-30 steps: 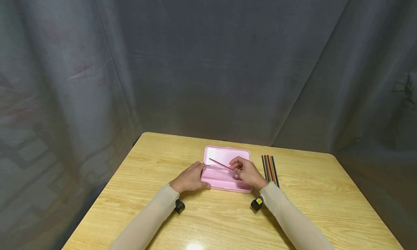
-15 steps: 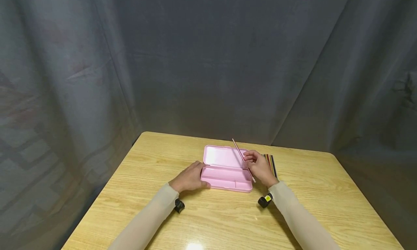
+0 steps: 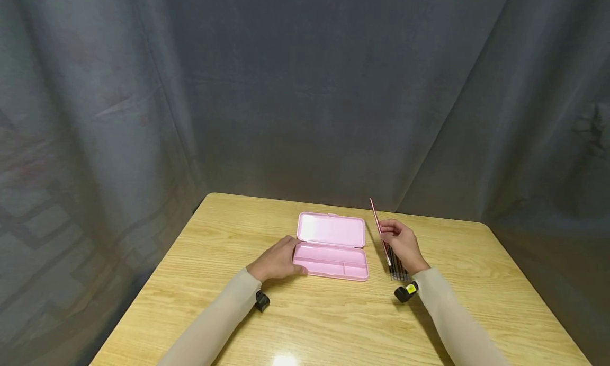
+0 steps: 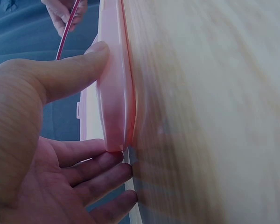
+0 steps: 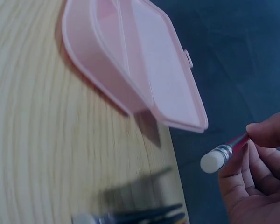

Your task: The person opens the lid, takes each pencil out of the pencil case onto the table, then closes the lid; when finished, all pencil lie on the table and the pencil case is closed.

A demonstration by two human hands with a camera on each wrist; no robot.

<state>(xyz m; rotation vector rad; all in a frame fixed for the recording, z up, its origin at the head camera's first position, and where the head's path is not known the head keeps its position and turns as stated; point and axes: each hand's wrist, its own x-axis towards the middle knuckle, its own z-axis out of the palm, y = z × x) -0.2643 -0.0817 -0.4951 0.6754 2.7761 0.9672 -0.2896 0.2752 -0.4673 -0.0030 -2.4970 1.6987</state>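
Note:
A pink pencil case (image 3: 331, 231) lies on the table with its lid folded back and its divided tray facing up. At its left end, my left hand (image 3: 278, 259) grips the case, the thumb (image 4: 79, 74) along the front wall and the fingertips at the end. My right hand (image 3: 402, 244) pinches a red pencil (image 3: 375, 215) between thumb and fingers, tilted and raised off the table. The white eraser (image 5: 212, 161) of this pencil points at the right wrist camera. Beneath the right hand lie several dark pencils (image 3: 398, 271) in a row, partly hidden.
The wooden table (image 3: 305, 318) runs to a back edge just behind the case. Grey curtains (image 3: 305, 101) hang behind it and at both sides. To the right of the pencils is bare tabletop.
My right hand has moved right, from over the case to over the row of pencils, carrying the red pencil and turning it steeper. My left hand stays on the case.

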